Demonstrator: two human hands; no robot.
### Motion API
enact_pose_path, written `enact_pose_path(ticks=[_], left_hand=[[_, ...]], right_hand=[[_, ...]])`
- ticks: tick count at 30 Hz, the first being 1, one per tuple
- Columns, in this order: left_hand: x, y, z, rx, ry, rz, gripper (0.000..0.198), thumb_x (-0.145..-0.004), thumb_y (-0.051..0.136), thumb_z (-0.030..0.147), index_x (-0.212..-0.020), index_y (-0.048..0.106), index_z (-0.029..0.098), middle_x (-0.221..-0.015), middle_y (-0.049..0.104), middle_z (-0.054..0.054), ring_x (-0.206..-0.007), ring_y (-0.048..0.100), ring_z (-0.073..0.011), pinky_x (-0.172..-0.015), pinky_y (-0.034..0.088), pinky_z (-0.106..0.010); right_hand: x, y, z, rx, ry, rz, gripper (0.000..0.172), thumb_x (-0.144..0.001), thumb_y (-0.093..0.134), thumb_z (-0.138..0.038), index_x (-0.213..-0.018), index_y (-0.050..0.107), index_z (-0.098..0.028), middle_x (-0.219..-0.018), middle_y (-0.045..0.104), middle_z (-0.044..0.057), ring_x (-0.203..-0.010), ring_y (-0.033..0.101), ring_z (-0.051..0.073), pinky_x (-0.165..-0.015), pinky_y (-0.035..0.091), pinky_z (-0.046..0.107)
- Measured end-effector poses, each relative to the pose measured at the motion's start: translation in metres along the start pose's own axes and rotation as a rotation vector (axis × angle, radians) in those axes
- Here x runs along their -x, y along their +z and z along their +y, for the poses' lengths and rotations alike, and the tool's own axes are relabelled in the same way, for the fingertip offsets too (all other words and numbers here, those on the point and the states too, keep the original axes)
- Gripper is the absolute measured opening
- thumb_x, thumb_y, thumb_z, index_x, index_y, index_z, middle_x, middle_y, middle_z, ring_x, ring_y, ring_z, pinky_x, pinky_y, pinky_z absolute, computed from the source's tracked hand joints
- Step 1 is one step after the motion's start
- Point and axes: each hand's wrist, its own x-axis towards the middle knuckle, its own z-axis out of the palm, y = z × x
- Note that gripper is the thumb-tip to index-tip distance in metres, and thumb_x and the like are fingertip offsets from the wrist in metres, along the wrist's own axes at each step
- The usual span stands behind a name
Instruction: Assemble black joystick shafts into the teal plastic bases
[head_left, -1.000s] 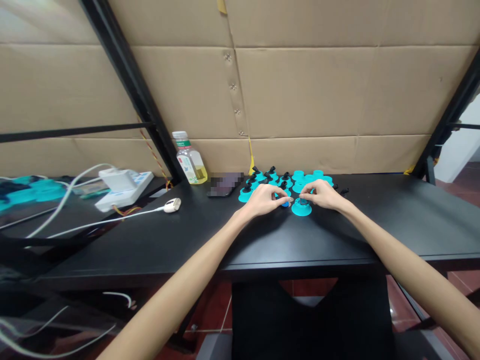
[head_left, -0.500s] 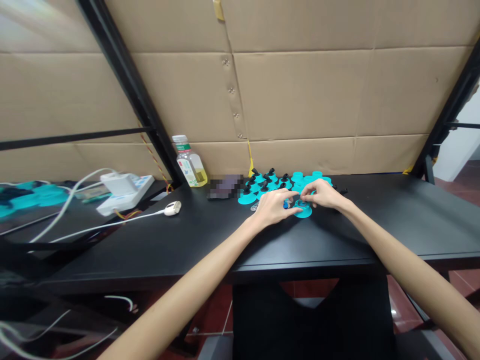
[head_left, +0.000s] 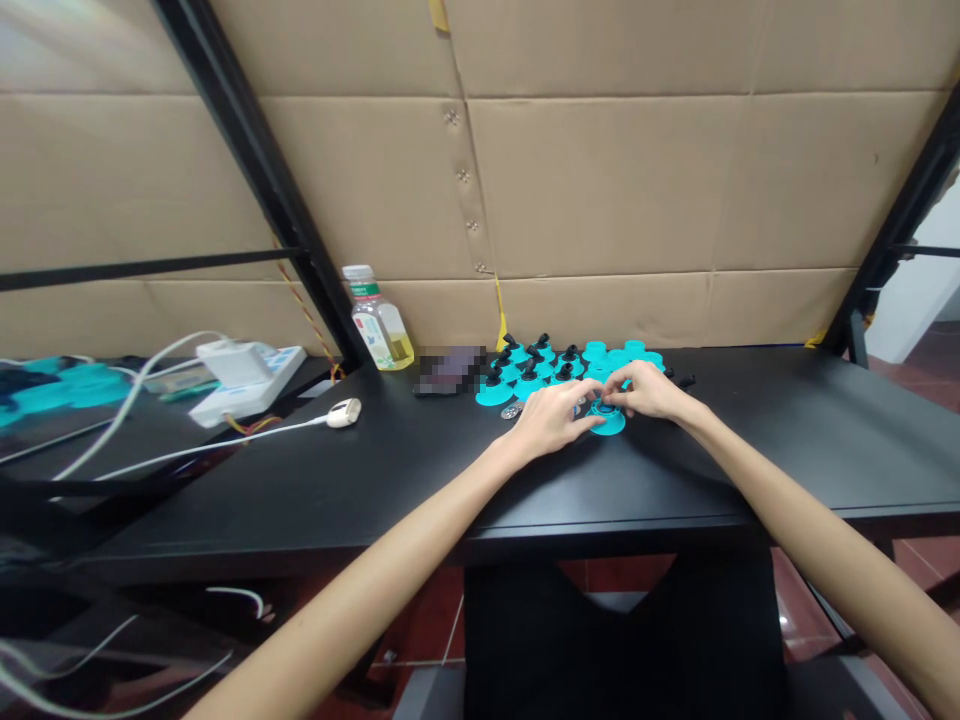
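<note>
Turquoise round plastic base (head_left: 609, 423) sits on the black counter (head_left: 795, 440), directly under the right hand (head_left: 649, 390), its fingers pinched narrowly at the base's centre; left hand (head_left: 551, 418) curled just beside it (grip hidden, cannot tell).

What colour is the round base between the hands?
Turquoise. The base shows best in the head view.

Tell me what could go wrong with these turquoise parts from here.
The left hand and right hand work close against the turquoise base, so a slip could knock the neighbouring pieces. The small metal disc lies loose on the desk beside the left hand and could be swept away.
</note>
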Motion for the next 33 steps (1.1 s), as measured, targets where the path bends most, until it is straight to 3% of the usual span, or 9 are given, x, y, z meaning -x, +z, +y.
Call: enact_pose_path(ticks=[5,11,20,33], left_hand=[[0.001,0.004,-0.003,0.042,0.070,0.008,0.022,-0.087,0.062,0.039,-0.101,0.069,0.024,-0.102,0.069,-0.001,-0.076,0.062,-0.0142,-0.061,0.041,-0.022],[0.000,0.005,-0.002,0.025,0.071,-0.001,0.023,-0.086,0.062,0.042,-0.098,0.072,0.025,-0.111,0.068,-0.002,-0.077,0.063,-0.0141,-0.061,0.042,-0.022],[0.001,0.003,-0.002,0.007,0.052,0.011,0.029,-0.083,0.065,0.043,-0.102,0.068,0.021,-0.101,0.070,-0.003,-0.071,0.061,-0.0138,-0.061,0.041,-0.024],[0.000,0.006,0.000,-0.107,0.118,0.027,0.026,-0.089,0.057,0.043,-0.096,0.070,0.022,-0.103,0.070,-0.003,-0.084,0.065,-0.0174,-0.060,0.041,-0.024]], right_hand=[[0.002,0.004,-0.002,0.052,-0.008,0.034,0.016,-0.081,0.058,-0.022,-0.075,0.071,-0.016,-0.055,0.062,0.000,-0.048,0.054,0.010,-0.054,0.037,0.022],[0.003,0.007,-0.005,0.086,-0.016,0.095,0.010,-0.075,0.058,-0.012,-0.077,0.067,-0.016,-0.068,0.068,0.000,-0.049,0.056,0.008,-0.053,0.036,0.020],[0.004,0.000,-0.008,0.117,-0.001,0.096,0.017,-0.075,0.053,-0.012,-0.081,0.069,-0.017,-0.075,0.069,0.001,-0.059,0.058,0.010,-0.057,0.039,0.021],[0.004,0.001,-0.015,0.225,0.133,0.037,0.018,-0.072,0.057,-0.015,-0.081,0.071,-0.019,-0.083,0.071,0.002,-0.072,0.061,0.014,-0.060,0.040,0.021]])
